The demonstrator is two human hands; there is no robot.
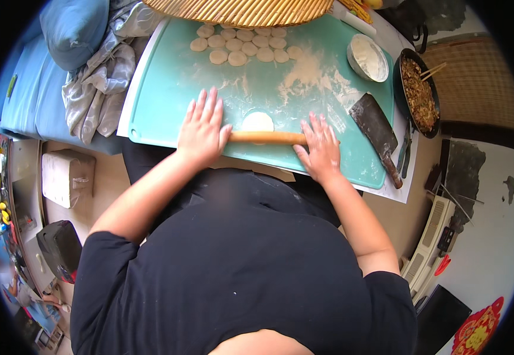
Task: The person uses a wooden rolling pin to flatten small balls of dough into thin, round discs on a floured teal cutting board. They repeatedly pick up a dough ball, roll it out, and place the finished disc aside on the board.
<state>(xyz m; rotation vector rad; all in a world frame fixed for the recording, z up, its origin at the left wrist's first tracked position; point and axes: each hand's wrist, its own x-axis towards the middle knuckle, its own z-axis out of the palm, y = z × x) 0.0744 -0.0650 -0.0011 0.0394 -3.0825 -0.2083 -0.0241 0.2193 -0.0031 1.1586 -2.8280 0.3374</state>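
A light wooden rolling pin point(266, 138) lies crosswise near the front edge of the green board point(168, 89). Under it, and showing mostly beyond it, is a round white piece of dough point(257, 122). My left hand point(202, 127) rests at the pin's left end, its fingers stretched out over the board and its thumb by the wood. At the other end, my right hand point(321, 145) lies over the pin with its fingers extended and thumb apart. Several small flattened dough pieces point(237, 58) lie on the far part of the board.
A dark cleaver point(376, 127) lies right of my right hand. Beyond it stand a bowl of flour point(368, 58) and a black pan of chopped filling point(418, 94) with chopsticks point(433, 71). A woven bamboo tray point(239, 13) covers the board's far edge. Loose flour point(313, 77) dusts the board.
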